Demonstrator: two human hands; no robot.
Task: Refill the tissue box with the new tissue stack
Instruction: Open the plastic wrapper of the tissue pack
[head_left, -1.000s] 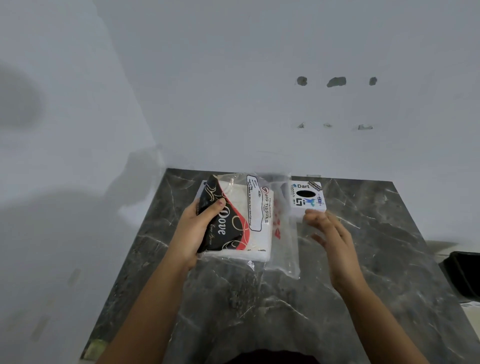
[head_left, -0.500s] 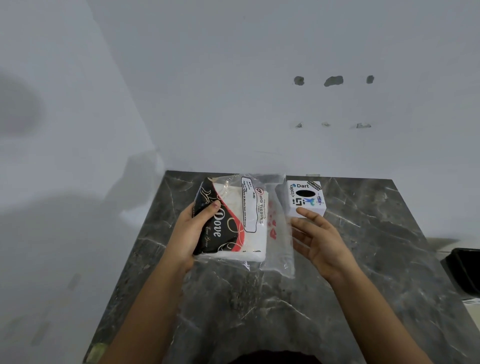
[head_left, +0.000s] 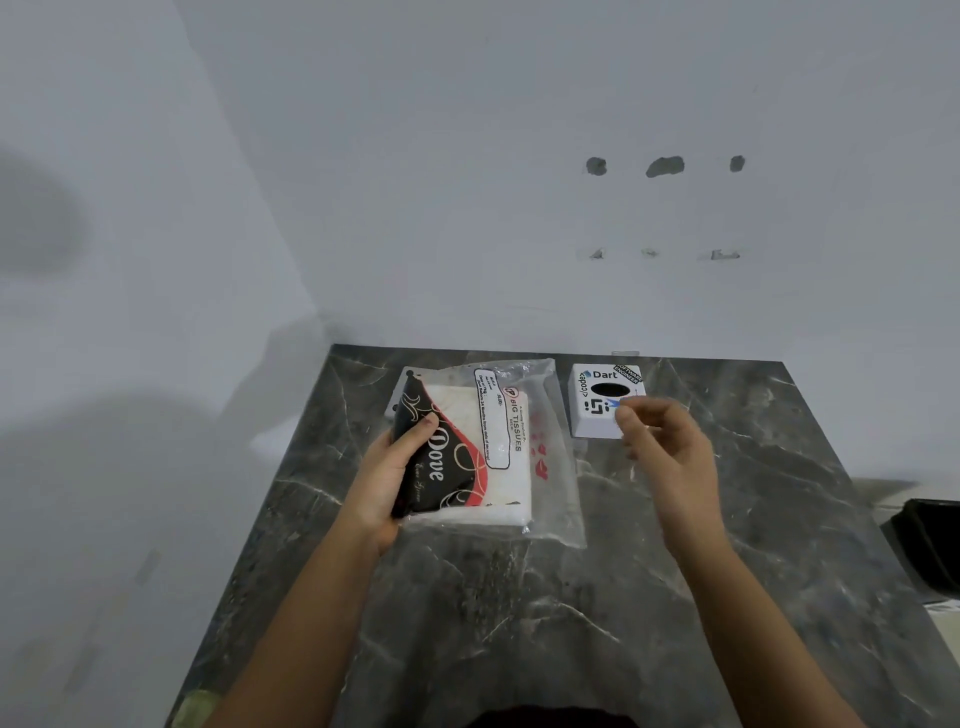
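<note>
A new tissue stack (head_left: 498, 478) sits in a clear plastic pack with a black and red printed panel. My left hand (head_left: 387, 480) grips the pack's left edge, thumb on top, holding it just over the dark marble table (head_left: 519, 613). To its right, near the wall, stands a small white tissue box (head_left: 597, 400) with stickers and a black oval slot on top. My right hand (head_left: 667, 457) hovers at the box's near right corner, fingers loosely curled, palm turned left, holding nothing that I can see.
A pale wall with several chipped holes (head_left: 665, 166) rises right behind the table. The table's left edge (head_left: 249, 519) drops to a pale floor. A black object (head_left: 930, 545) lies beyond the right edge.
My right hand has turned from flat and open beside the pack to raised with curled fingers near the box. My left hand keeps its grip on the pack, which has shifted slightly.
</note>
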